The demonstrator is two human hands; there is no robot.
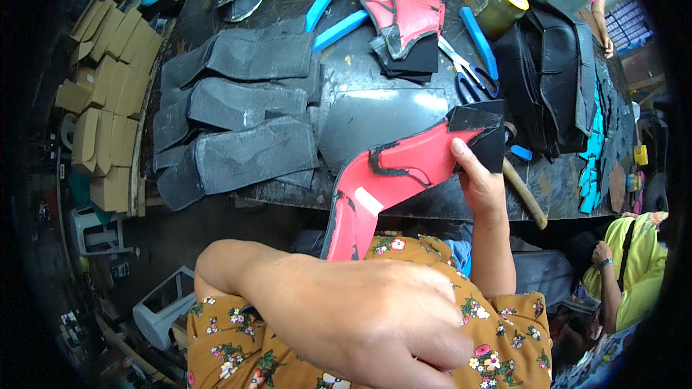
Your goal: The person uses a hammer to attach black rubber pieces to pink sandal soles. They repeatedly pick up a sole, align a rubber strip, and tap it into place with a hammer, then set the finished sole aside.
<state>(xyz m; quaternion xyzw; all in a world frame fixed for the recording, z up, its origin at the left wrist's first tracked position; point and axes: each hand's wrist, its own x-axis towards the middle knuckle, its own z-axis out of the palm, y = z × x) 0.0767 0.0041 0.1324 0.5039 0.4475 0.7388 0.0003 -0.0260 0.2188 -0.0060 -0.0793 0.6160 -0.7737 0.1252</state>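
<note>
My right hand point(481, 186) grips a curved red panel with black edges point(414, 169) near its far end, thumb on the red face. A black square flap point(488, 144) shows at that end, and a small white label is on the red face. The panel's near end drops behind my left hand point(389, 324), which is raised close to the camera with its fingers curled. Whatever the left fingers hold, if anything, is hidden. Just right of my right hand, a wooden handle point(525, 193) sticks out over the table edge.
Grey-black padded panels point(252, 155) lie in rows on the dark table point(346, 202). Beyond are more red panels point(404, 7), scissors point(472, 79), blue strips point(339, 30), jars point(502, 11) and a black stack point(551, 79). Cartons point(108, 94) stand left; a person in yellow point(634, 266) is right.
</note>
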